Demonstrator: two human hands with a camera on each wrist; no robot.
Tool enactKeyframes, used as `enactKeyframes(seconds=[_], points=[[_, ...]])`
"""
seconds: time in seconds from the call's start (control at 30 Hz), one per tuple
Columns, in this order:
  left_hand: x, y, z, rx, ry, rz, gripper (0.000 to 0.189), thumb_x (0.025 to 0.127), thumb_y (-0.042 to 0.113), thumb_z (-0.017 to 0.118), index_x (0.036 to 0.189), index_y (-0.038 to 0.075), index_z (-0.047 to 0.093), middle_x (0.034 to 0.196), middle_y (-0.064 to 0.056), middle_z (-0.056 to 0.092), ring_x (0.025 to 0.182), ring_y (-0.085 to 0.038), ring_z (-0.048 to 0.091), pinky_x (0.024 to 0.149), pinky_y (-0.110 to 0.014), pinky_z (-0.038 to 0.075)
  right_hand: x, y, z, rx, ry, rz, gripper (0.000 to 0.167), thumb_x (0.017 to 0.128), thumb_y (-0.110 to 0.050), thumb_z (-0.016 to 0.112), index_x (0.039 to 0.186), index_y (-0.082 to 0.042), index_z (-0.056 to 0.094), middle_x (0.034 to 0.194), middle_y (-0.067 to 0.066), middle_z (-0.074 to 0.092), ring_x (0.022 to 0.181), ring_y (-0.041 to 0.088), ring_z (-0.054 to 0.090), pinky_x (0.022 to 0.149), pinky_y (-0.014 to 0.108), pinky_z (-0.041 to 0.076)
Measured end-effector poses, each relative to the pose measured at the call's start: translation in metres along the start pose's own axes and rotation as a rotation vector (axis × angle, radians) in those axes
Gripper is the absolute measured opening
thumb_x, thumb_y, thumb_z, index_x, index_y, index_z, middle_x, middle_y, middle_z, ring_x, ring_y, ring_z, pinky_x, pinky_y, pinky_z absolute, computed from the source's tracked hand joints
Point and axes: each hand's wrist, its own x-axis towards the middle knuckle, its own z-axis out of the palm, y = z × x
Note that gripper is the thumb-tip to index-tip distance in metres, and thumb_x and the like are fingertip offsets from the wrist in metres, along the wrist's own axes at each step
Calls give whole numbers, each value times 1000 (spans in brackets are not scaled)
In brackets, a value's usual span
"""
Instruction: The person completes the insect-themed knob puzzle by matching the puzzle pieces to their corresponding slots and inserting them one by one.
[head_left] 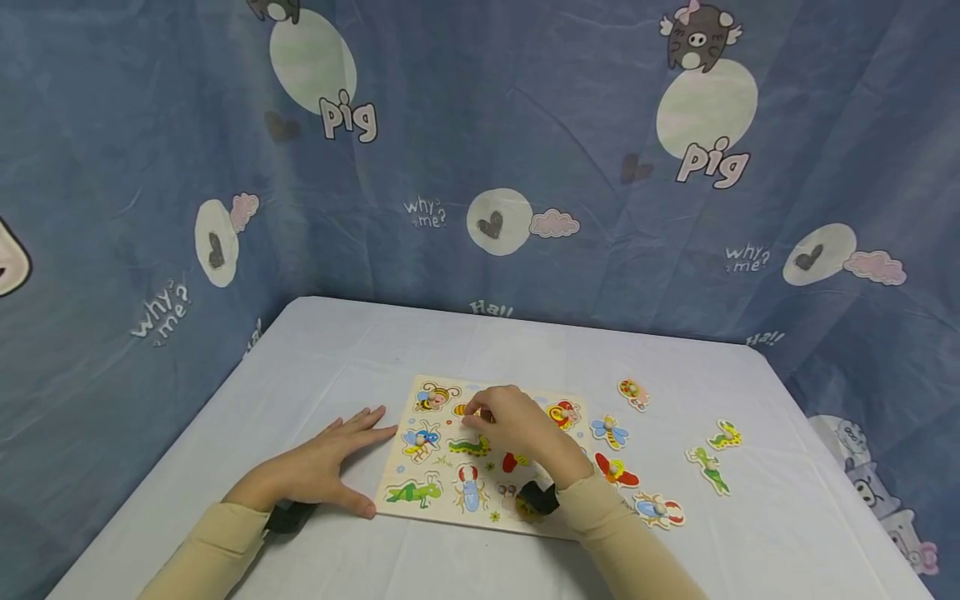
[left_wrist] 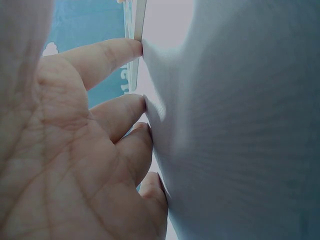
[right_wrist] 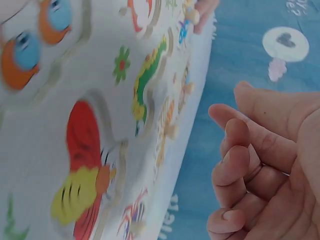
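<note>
A wooden puzzle board (head_left: 431, 511) printed with insects lies on the table. At its left edge, my left hand (head_left: 330, 462) rests with fingers spread; in the left wrist view a fingertip (left_wrist: 132, 49) touches the board's side. My right hand (head_left: 513, 421) hovers over the board's middle, fingers loosely curled and thumb apart. The right wrist view shows nothing between the right hand's fingers (right_wrist: 232, 162). Below them is a striped orange piece (right_wrist: 167, 112) with a wooden knob, set in the board. A bee piece (head_left: 433, 397) sits at the far left corner. My right forearm hides part of the board.
Loose pieces lie right of the board: a dragonfly (head_left: 609, 431), a red-winged insect (head_left: 615, 471), a stag beetle (head_left: 658, 509), a grasshopper (head_left: 708, 469), a caterpillar (head_left: 725, 434) and a round spotted bug (head_left: 634, 393). A blue patterned curtain (head_left: 450, 108) hangs behind the white table (head_left: 360, 333).
</note>
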Motion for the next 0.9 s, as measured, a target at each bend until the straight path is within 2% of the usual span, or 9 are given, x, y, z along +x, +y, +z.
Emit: enactKeyframes(seconds=[0.07, 0.2, 0.5, 0.7, 0.9], points=[[-1, -1, 0, -6, 1, -7, 117, 67, 61, 97, 164, 19, 47, 180, -20, 20, 165, -51, 14, 130, -76, 8, -5, 3, -3, 7, 7, 4, 19, 107, -23, 68, 112, -9, 79, 74, -3, 61, 61, 9, 45, 61, 25, 40], [-2, -1, 0, -14, 8, 7, 117, 67, 60, 97, 164, 18, 47, 179, -22, 20, 164, -54, 15, 129, -78, 8, -15, 9, -11, 22, 21, 19, 18, 107, -22, 68, 113, -9, 79, 66, -4, 52, 56, 9, 39, 58, 24, 35], [-1, -1, 0, -14, 12, 10, 117, 67, 59, 98, 164, 19, 47, 179, -21, 20, 164, -54, 15, 129, -78, 9, -43, 28, -28, 39, 81, 75, 18, 105, -21, 71, 114, -8, 81, 75, -5, 62, 61, 7, 47, 57, 21, 41], [-1, 0, 0, -15, 9, 6, 117, 67, 58, 98, 164, 19, 47, 179, -21, 21, 164, -54, 15, 129, -78, 8, -67, 53, -44, 50, 128, 130, 19, 105, -20, 71, 114, -6, 80, 78, -3, 64, 65, 10, 50, 59, 24, 43], [-1, 1, 1, -12, 6, 9, 117, 67, 58, 98, 164, 18, 47, 179, -22, 21, 164, -54, 15, 129, -78, 9, -90, 82, -64, 37, 192, 235, 20, 104, -19, 71, 115, -4, 79, 76, 0, 58, 66, 13, 48, 58, 25, 41]])
